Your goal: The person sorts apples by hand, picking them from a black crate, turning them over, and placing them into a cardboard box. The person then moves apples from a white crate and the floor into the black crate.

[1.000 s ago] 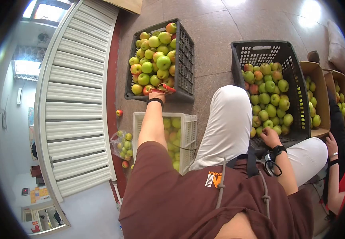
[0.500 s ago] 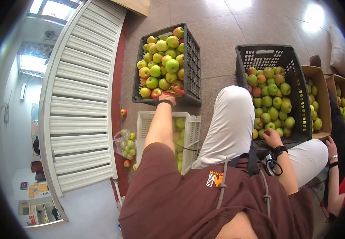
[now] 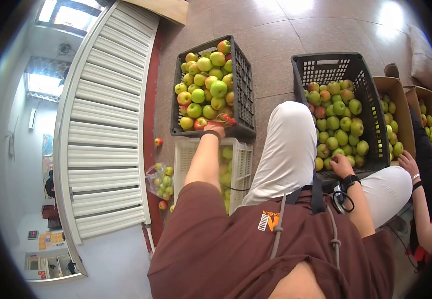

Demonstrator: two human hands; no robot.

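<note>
My left hand (image 3: 215,130) is closed around a red-handled tool (image 3: 230,120), perhaps small shears, at the near edge of the left black crate (image 3: 244,84). That crate is heaped with green and reddish apples (image 3: 219,89). My right hand (image 3: 343,165) has curled fingers at the near side of the right black crate (image 3: 320,59), against its green apples (image 3: 342,136). Whatever lies between those fingertips is hidden.
A white crate (image 3: 246,169) of apples stands near my left forearm. Beside it lie a clear bag of apples (image 3: 164,180) and a loose apple (image 3: 158,142). Cardboard boxes (image 3: 401,109) with apples stand at right, where another person's hand (image 3: 408,163) rests near one.
The view has shifted slightly, so the left crate sits lower and further right. The other person's hand has moved up towards the cardboard box. Both my hands have stayed at their crates.
</note>
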